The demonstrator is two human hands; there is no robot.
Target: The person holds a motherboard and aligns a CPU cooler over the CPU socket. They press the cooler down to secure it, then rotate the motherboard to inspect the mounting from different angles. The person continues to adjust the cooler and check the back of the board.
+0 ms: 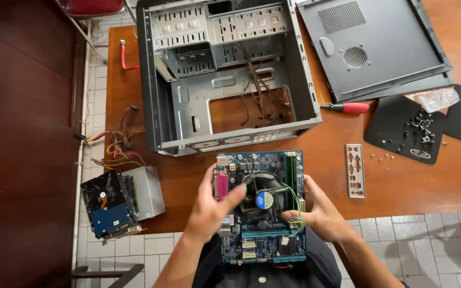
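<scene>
Motherboard (262, 208) held over lap, at near edge of bench (401, 181), just before open case (225, 74). Left hand (212, 205) fingers (234, 194) curled over its left edge, thumb on fan (262, 200). Right hand (321, 210) grips right edge, fingers on wires.

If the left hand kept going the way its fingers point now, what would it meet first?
The left hand grips the blue motherboard by its left edge, fingers aimed up and to the right. Straight on, they would likely meet the round cooler fan first, though how far above the board they lie is unclear.
</scene>
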